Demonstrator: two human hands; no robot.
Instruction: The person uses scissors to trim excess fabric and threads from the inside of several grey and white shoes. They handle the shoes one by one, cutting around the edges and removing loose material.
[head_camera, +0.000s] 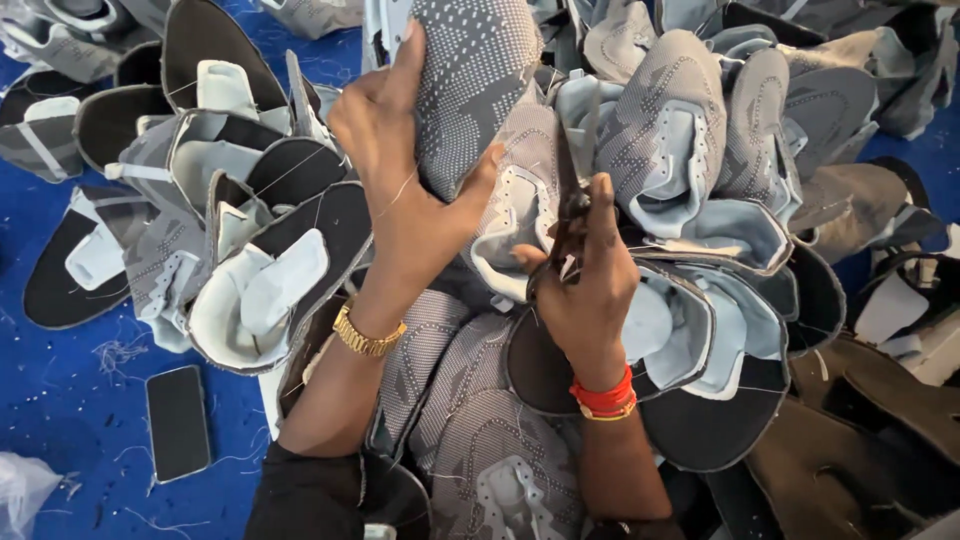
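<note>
Dark phone (178, 421) flat on blue floor (60, 400); loose threads (115, 353) just beside.

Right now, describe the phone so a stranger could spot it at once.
Start at the blue floor at the bottom left, beside the heap of grey shoe uppers. The phone lies flat there below the heap, a dark glossy rectangle, unlike the knitted fabric pieces.
</note>
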